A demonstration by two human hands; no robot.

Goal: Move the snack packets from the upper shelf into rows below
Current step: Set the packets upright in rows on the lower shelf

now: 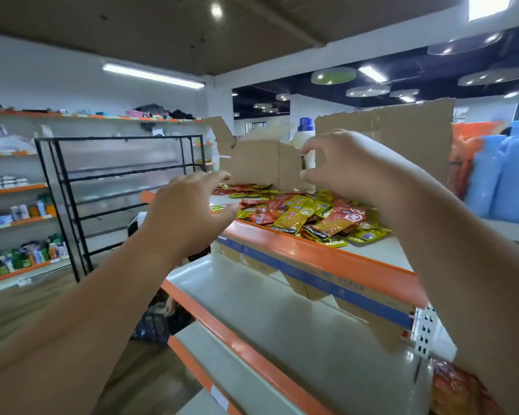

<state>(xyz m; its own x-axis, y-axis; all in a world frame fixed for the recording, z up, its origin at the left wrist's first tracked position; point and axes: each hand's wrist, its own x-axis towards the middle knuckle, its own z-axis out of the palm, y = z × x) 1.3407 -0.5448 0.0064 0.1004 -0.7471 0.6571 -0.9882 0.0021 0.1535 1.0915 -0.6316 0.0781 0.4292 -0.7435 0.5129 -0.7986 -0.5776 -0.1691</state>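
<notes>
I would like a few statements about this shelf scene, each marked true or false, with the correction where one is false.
1. The snack packets lie in a loose pile on the upper shelf. True.
2. The left hand grips a packet. False: it holds nothing, with its fingers spread toward the pile.
3. A white bottle with a blue cap stands behind the pile, between cardboard boxes. True.
4. The shelf below already carries neat rows of packets. False: its visible surface shows none.
5. The right hand is empty. True.
</notes>
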